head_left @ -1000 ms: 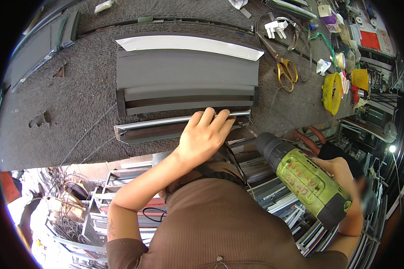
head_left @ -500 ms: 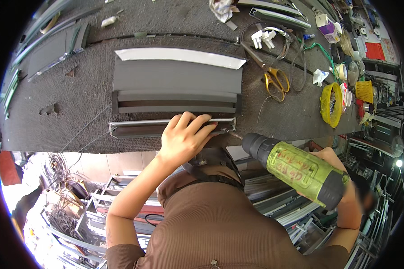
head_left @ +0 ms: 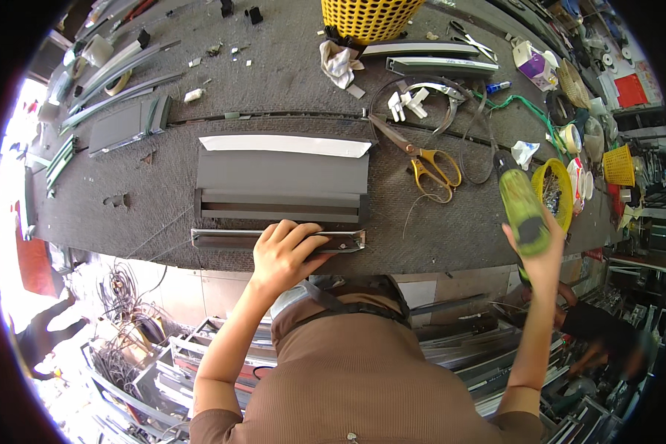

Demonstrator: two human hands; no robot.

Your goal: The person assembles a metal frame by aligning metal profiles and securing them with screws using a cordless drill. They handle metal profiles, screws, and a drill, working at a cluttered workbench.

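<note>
A long dark metal profile lies along the near edge of the bench. My left hand presses over its middle-right part, fingers on top and thumb on the near side. Out to the right, my right hand grips a green and black cordless drill, its nose turned away from me beside a yellow basket of small metal parts. Just beyond the profile rests a dark grey panel with a white strip along its far edge.
Scissors with gold handles lie right of the panel. Farther back are white plastic pieces, a crumpled cloth and a tall yellow basket. Green cord trails at right. Another person is at lower right.
My right hand has carried the drill away from the profile's right end, out to the right beside the basket of small parts. My left hand stays on the profile. The view has shifted.
</note>
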